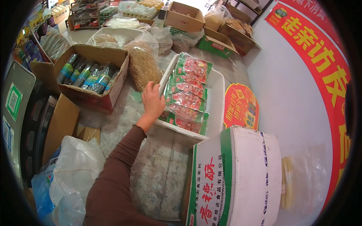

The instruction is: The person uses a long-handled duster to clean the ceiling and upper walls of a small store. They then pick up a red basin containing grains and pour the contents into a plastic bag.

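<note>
My left hand (153,101) is at the left rim of a white plastic bin (217,93), thumb on the inner side and fingers along the outside, gripping the edge. Inside the bin lie overlapping clear-fronted packets (186,97) with green borders and red contents. Directly left of the hand is bare concrete floor, and just beyond the fingertips stands a clear plastic sack (144,63) of brown dried goods. My right hand is out of view. A white carton (232,178) with green bands and printed writing stands close in front of me on the right.
A cardboard box (111,97) of wrapped bottles (84,75) stands at left. Plastic bags (77,169) lie at lower left beside a grey panel (17,121). A red sign (241,106) leans by the right wall. Open cartons (183,19) and egg trays (138,11) stand farther back.
</note>
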`<state>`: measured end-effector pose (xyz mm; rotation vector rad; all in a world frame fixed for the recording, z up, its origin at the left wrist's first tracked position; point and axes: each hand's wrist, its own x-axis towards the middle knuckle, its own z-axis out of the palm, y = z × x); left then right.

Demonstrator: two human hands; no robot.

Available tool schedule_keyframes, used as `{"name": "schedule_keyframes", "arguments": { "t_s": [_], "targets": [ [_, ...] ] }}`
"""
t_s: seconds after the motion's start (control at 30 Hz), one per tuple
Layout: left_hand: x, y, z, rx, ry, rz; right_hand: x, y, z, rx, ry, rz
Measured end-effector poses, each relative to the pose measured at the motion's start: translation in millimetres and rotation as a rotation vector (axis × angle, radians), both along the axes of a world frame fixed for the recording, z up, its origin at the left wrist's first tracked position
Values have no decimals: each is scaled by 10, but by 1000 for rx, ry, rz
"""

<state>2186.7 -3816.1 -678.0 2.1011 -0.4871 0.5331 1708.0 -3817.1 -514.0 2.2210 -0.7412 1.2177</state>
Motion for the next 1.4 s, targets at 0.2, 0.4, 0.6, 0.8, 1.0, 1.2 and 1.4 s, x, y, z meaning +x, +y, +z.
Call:
{"name": "schedule_keyframes", "arguments": {
  "t_s": [0.2,0.4,0.6,0.8,1.0,1.2,1.4],
  "targets": [
    [-220,52,-585,-490,345,270,-71,16,-17,-18,-21,22],
    [-538,41,-503,-1029,1106,108,-160,74,-20,-26,-40,21],
    [-559,-7,-416,-1113,1428,-102,-306,193,-11,-21,-87,1],
    [-763,-208,-281,-1311,1428,85,-320,327,136,59,-9,-41],
    [-718,-518,-772,-1410,1330,-130,-379,332,116,96,-54,13],
    [-351,-490,-122,-1107,922,-431,-473,383,63,202,18,-24],
    [490,63,127,-1517,1184,-242,-434,361,78,177,2,67]
  ]
}}
